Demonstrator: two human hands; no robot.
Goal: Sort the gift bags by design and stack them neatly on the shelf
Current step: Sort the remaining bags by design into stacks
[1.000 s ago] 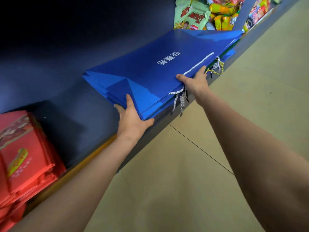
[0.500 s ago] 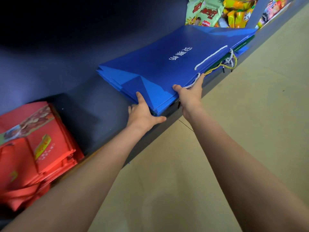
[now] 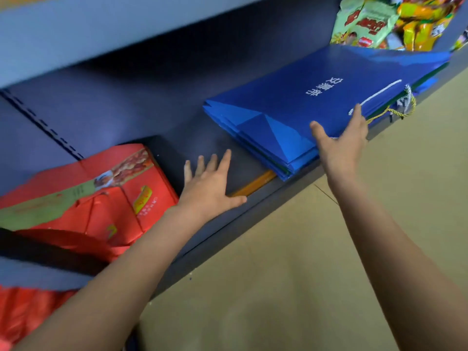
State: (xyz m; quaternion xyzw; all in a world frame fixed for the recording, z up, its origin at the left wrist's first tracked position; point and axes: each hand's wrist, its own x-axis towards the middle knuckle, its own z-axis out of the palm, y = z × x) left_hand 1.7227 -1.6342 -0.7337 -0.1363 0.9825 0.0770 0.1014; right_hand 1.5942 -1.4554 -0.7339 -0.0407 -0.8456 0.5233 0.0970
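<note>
A flat stack of blue gift bags (image 3: 316, 97) with white lettering and rope handles lies on the dark shelf (image 3: 162, 127), its handles at the front edge. My right hand (image 3: 340, 145) presses against the stack's front edge, thumb and fingers spread over the top bag. My left hand (image 3: 210, 183) hovers open over the bare shelf between the blue stack and a messy pile of red gift bags (image 3: 101, 196) at the left. It holds nothing.
Snack packets (image 3: 367, 24) in green and yellow lie on the shelf behind the blue stack at the far right. More red bags (image 3: 22, 315) show on a lower level at bottom left. A tan floor (image 3: 329, 262) runs along the shelf front.
My left hand has let go of the blue stack's corner and moved left over the bare shelf. The right hand stays at the stack's front edge. The view has shifted left.
</note>
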